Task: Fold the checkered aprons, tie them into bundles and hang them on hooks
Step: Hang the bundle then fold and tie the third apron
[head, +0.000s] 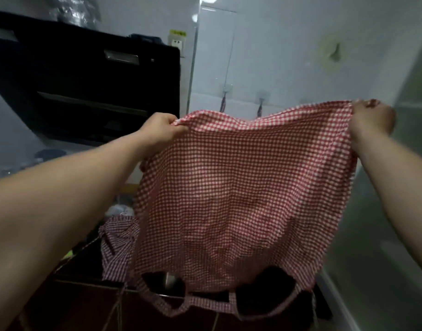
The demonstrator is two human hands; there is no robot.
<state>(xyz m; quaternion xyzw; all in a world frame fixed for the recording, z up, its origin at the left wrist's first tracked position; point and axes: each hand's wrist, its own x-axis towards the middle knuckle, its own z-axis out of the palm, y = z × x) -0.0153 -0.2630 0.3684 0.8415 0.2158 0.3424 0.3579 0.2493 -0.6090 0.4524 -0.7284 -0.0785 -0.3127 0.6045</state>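
Note:
A red-and-white checkered apron point(241, 192) hangs spread out in the air in front of me. My left hand point(161, 130) pinches its upper left corner and my right hand point(370, 120) grips its upper right corner. The apron's straps and loop dangle at the bottom point(200, 304). A second checkered apron point(117, 244) lies crumpled on the counter below left, partly hidden by the held one. Two wall hooks point(225, 90) point(262, 96) sit on the tiled wall behind, each with a bit of checkered strap hanging from it; whatever hangs below is hidden.
A black range hood point(85, 87) fills the upper left. A dark red tiled counter point(74, 302) runs below. A pale door or cabinet panel point(396, 211) stands at the right. A wall socket point(176, 43) sits beside the hood.

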